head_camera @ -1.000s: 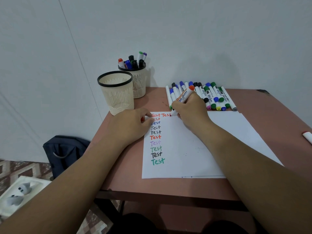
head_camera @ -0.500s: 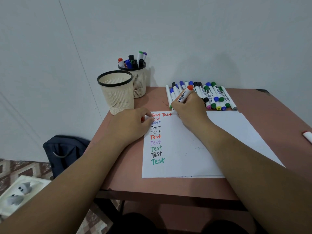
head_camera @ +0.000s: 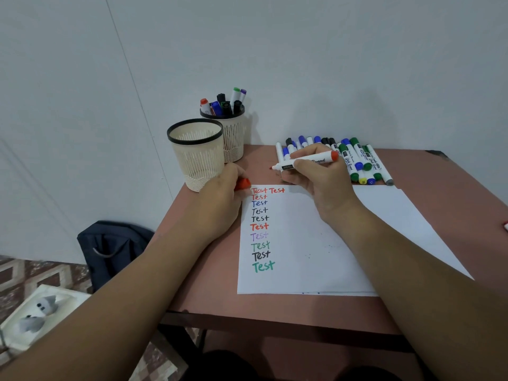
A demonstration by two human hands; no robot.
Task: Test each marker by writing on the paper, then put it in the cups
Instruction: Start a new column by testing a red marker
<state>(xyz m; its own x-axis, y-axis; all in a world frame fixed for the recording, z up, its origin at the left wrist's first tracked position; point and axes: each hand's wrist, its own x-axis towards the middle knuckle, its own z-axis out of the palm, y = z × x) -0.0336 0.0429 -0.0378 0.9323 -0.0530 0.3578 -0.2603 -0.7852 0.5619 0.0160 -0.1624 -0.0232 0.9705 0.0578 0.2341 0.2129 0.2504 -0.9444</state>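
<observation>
- Paper [head_camera: 343, 243] is my landmark here. It lies flat on the worktop [head_camera: 275, 306], with a column of "Test" words down its near-left side and a second red "Test" at its top edge.
- Left hand [head_camera: 217, 204] sits just off the paper's left edge, fingers curled round a red cap [head_camera: 243, 184]. So that grip is holding the cap, nothing else.
- Right hand [head_camera: 319, 177] is just past the paper's far edge, pinching the red marker [head_camera: 305, 161] roughly level. The bare tip points left, toward the cap, with a small gap between them.
- Looks to me like the writing bit for this one is done and capping is next.
- What could go wrong: miss the cap and the wet tip smears the fingers or the worktop. Could also swing low and streak across the red words.
- Beyond the paper's far-right edge: the row of untested markers [head_camera: 354, 158]. A careless wrist could scatter them.
- Far left of the paper: an empty-looking cup [head_camera: 196, 152], and behind it a cup [head_camera: 233, 133] with markers in it. Dropping the marker in uncapped would dry it out.
</observation>
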